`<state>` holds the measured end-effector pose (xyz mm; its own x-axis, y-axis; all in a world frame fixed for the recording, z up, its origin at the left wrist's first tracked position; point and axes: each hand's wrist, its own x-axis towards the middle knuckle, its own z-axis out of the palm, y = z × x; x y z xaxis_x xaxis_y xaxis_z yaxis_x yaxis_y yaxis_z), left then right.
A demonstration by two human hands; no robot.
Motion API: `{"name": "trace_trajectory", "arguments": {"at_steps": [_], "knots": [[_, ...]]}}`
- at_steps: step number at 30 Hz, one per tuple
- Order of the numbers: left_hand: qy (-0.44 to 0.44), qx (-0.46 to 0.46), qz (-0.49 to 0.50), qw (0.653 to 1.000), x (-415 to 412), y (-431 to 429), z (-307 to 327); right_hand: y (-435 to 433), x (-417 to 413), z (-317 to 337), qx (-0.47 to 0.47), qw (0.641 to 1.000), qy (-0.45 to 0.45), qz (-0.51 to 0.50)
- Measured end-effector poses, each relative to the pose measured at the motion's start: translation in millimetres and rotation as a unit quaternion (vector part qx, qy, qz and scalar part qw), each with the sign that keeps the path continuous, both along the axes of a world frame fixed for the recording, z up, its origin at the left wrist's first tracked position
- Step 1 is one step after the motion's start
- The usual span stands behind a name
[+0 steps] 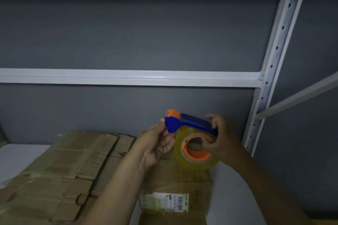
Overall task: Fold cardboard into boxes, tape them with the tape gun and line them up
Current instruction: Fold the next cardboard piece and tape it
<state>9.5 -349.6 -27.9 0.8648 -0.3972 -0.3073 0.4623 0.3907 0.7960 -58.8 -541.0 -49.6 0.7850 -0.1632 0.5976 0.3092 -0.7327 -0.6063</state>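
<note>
Holding the tape gun (190, 128) just right of the frame's centre, 2 hands keep it in the air above the cardboard. The left hand (157, 144) pinches the blue head below the orange tip. The right hand (222, 139) curls round the rear of the blue frame, 1 digit reaching into the orange core of the tape roll (198, 160). It looks like a light, rigid plastic tool. The glossy roll would likely spin, so the frame is the safer hold, and the head probably carries a cutting edge. Flattened cardboard (60, 168) at lower left looks stiff but creased; a labelled piece (182, 181) lies at bottom centre
</note>
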Motion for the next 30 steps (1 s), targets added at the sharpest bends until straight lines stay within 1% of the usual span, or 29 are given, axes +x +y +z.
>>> {"name": "trace_trajectory", "arguments": {"at_steps": [2, 4, 7, 10, 12, 15, 19, 23, 26, 28, 30], "knots": [[0.042, -0.006, -0.013, 0.999, 2, -1, -5, -1, 3, -1, 0.036, 0.999, 0.024, 0.017], [0.062, -0.002, -0.026, 0.998, 2, 1, -7, -1, 6, -3, 0.052, 0.998, 0.035, 0.030], [0.064, 0.000, -0.037, 0.997, 2, 5, -4, -1, 9, -3, 0.067, 0.996, 0.041, 0.046], [0.047, 0.033, -0.045, 0.997, 4, 10, -1, 1, 8, 1, 0.080, 0.992, 0.060, 0.077], [0.024, 0.081, -0.039, 0.996, 5, 14, 3, -1, 7, 3, 0.047, 0.992, 0.071, 0.089], [-0.041, 0.193, -0.029, 0.980, 11, 24, 11, -3, 10, 1, -0.051, 0.992, 0.080, 0.080], [-0.117, 0.281, 0.010, 0.952, 18, 36, 23, -3, 14, -1, -0.085, 0.989, 0.084, 0.083], [-0.163, 0.289, 0.048, 0.942, 22, 52, 28, -3, 12, 0, -0.087, 0.990, 0.070, 0.080], [-0.166, 0.286, 0.066, 0.941, 24, 61, 20, 3, 11, 5, -0.106, 0.988, 0.067, 0.087], [-0.173, 0.272, 0.090, 0.942, 22, 63, 10, 5, 11, 4, -0.104, 0.988, 0.070, 0.092], [-0.171, 0.238, 0.104, 0.951, 20, 63, -4, 4, 11, 1, -0.096, 0.989, 0.069, 0.093]]}}
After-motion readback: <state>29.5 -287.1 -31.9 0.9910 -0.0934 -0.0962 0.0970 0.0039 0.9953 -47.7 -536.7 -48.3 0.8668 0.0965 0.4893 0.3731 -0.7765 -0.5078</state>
